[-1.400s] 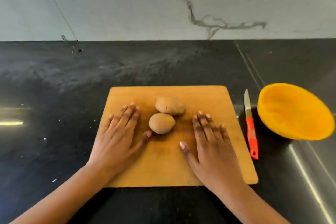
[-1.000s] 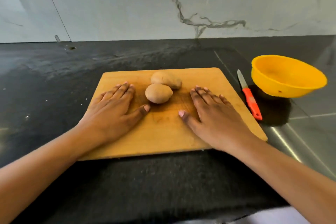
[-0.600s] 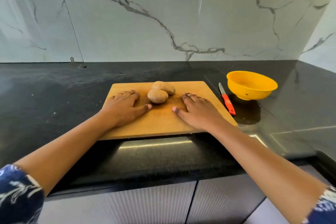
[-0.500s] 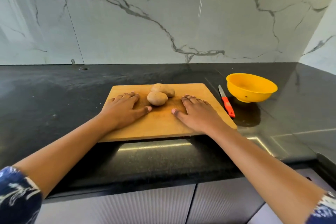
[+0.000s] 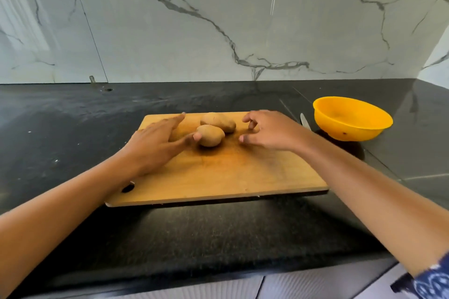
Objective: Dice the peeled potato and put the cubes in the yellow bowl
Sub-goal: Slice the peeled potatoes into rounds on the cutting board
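Observation:
Two brown potatoes lie side by side on a wooden cutting board (image 5: 218,175): a near potato (image 5: 211,135) and a far potato (image 5: 220,122). My left hand (image 5: 155,143) is flat over the board's left part, fingers straight, its thumb tip touching the near potato. To the right of the potatoes, my right hand (image 5: 269,131) hovers just above the board with fingers loosely curled, holding nothing. The yellow bowl (image 5: 352,119) stands on the counter right of the board and looks empty. Only the blade tip of the knife (image 5: 305,122) shows behind my right hand.
The black stone counter (image 5: 73,124) runs to a marble backsplash (image 5: 194,31). A small hole (image 5: 108,90) and a peg sit at the counter's back left. The counter's front edge lies just below the board.
Both hands have lifted from lying flat on the board. The left thumb now touches the near potato, and the right hand's fingers have curled. The camera has moved closer.

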Demonstrator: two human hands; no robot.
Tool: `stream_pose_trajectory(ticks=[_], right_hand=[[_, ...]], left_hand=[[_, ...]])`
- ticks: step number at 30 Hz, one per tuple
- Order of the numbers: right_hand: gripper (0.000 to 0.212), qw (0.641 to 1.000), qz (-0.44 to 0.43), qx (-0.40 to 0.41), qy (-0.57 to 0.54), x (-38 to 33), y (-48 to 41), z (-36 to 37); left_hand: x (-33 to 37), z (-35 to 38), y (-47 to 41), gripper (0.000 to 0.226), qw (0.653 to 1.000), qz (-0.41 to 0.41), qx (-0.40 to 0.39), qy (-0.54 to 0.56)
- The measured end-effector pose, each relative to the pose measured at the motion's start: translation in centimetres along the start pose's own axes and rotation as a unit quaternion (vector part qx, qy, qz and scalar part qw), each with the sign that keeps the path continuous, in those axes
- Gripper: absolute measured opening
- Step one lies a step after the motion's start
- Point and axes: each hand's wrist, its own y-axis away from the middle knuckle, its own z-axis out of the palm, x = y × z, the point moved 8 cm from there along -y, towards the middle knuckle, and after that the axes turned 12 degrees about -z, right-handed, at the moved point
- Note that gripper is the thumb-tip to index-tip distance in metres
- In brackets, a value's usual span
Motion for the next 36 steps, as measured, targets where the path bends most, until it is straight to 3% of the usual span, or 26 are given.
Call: stream_pose_trajectory(ticks=[4, 6, 8, 10, 14, 18, 21, 24, 26, 30, 36], right_hand=[[0.049, 0.997, -0.008, -0.059, 0.052, 0.5, -2.1, -0.6], [0.043, 0.997, -0.012, -0.044, 0.069, 0.7, -2.7, -1.3], [0.042, 0.999, -0.028, -0.009, 0.024, 0.7, -3.0, -1.5], [0.05, 0.997, -0.06, 0.011, -0.051, 0.3, -2.9, -0.8], [0.059, 0.985, -0.115, 0.047, -0.119, -0.6, -2.7, 0.9], [0.058, 0.98, -0.116, 0.095, -0.134, -0.5, -3.0, 0.9], [0.06, 0.977, -0.109, 0.087, -0.16, -0.5, -3.1, 1.2], [0.055, 0.971, -0.103, 0.085, -0.199, -0.5, -3.1, 1.2], [0.055, 0.969, -0.097, 0.084, -0.212, -0.3, -3.0, 0.9], [0.067, 0.976, -0.072, 0.051, -0.197, 0.7, -2.5, 0.6], [0.063, 0.991, -0.004, 0.064, -0.116, 3.4, -1.3, -1.4]], left_hand=[[3.4, -1.5, -1.6, 0.064, 0.99, 0.095, -0.011, 0.103], [4.4, -1.1, -3.5, 0.047, 0.986, 0.108, -0.078, 0.104], [4.3, 0.2, -4.8, 0.038, 0.974, 0.094, -0.166, 0.123], [3.5, 0.9, -5.6, 0.035, 0.965, 0.078, -0.196, 0.159], [2.9, 0.9, -6.2, 0.032, 0.958, 0.075, -0.164, 0.222], [3.2, 0.7, -6.0, 0.023, 0.955, 0.073, -0.139, 0.253], [3.2, 0.8, -5.2, 0.025, 0.952, 0.077, -0.154, 0.253], [3.0, -0.1, -4.0, 0.068, 0.962, 0.097, -0.117, 0.226], [2.9, -0.7, -2.7, 0.081, 0.977, 0.123, -0.06, 0.16], [3.3, 0.2, -0.4, 0.065, 0.979, 0.155, -0.042, 0.123], [2.8, -0.1, -1.0, 0.052, 0.969, 0.129, -0.03, 0.206]])
